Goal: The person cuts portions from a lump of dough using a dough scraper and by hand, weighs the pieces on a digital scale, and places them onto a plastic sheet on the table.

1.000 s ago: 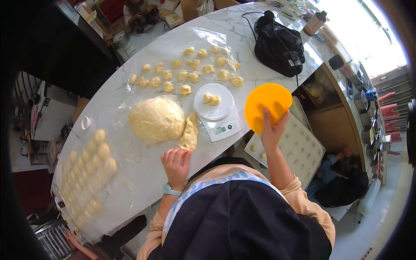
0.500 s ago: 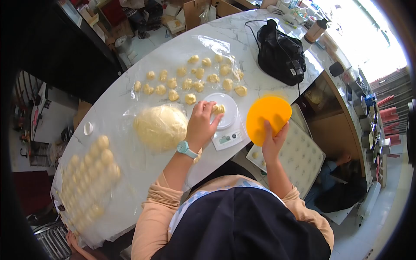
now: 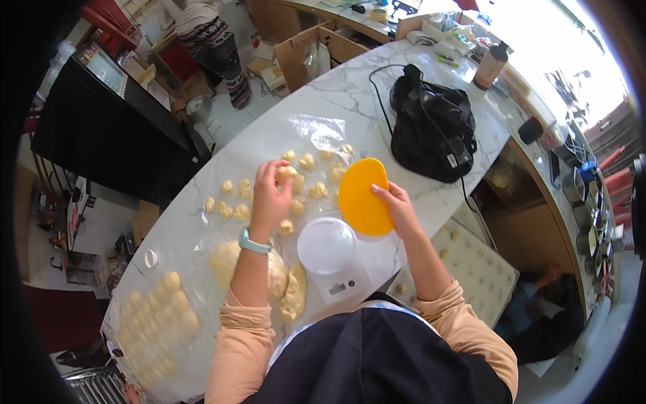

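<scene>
Dough pieces (image 3: pixel 318 190) lay scattered in loose rows on a clear plastic sheet (image 3: pixel 311 128), between the middle of the marble-patterned worktop (image 3: pixel 235 156) and its curved far edge. Above these rows, the left hand (image 3: pixel 269 198) had its fingers bent narrowly around one small lump (image 3: pixel 286 174); whether that lump also touched the sheet, I could not tell. A watch (image 3: pixel 255 242) circled the left wrist. The right hand (image 3: pixel 398 212) gripped a yellow disc (image 3: pixel 367 197) by its right side, thumb on the upper face, holding it just beyond the white scale (image 3: pixel 342 286) near the worktop's near edge. Just left of the scale was a strip of dough (image 3: pixel 293 294), beside a large dough mass (image 3: pixel 226 259) partly hidden by the left forearm. Rounded balls (image 3: pixel 161 316) sat close together under plastic at the left end, with a small white cap (image 3: pixel 151 258) near them. Toward the right end rested a black bag (image 3: pixel 431 121), and a brown bottle (image 3: pixel 491 65) stood upright near the far right corner. Below the near edge, at the right, was a tray (image 3: pixel 464 269).
</scene>
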Available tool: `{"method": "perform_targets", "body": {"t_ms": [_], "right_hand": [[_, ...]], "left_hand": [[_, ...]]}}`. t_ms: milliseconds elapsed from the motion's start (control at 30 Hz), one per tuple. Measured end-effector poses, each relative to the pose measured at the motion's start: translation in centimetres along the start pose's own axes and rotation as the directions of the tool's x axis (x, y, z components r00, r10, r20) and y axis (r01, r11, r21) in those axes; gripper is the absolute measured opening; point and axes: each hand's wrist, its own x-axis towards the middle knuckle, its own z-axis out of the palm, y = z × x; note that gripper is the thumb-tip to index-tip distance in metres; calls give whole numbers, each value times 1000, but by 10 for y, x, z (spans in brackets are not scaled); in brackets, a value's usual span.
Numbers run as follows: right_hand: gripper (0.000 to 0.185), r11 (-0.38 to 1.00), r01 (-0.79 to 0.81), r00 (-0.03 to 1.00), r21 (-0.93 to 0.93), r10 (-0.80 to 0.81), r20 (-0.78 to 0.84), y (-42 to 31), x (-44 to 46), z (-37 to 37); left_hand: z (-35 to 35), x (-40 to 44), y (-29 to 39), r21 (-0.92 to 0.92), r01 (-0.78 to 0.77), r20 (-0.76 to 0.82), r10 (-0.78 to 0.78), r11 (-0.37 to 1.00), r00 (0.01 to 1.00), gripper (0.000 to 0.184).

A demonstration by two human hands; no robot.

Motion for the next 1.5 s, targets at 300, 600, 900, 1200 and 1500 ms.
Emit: {"method": "perform_targets", "body": {"t_ms": [300, 600, 900, 1200, 1500], "right_hand": [[29, 990, 108, 989, 85, -98, -114, 8, 29, -7], [25, 985, 100, 957, 139, -56, -286, 21, 25, -28], [23, 968, 210, 937, 135, -160, -310, 5, 13, -18], [22, 926, 366, 886, 90, -317, -338, -21, -34, -7], [28, 973, 142, 983, -184, -116, 142, 32, -99, 79]], "left_hand": [[-9, 160, -113, 61, 74, -146, -65, 995, 987, 21], [52, 206, -127, 154, 290, 424, -329, 944, 844, 21], [49, 154, -104, 345, -52, 432, -110, 937, 895, 52], [-65, 47, 15, 68, -278, -420, 280, 958, 863, 19], [-36, -260, -5, 241, 97, -173, -55, 966, 983, 40]]}}
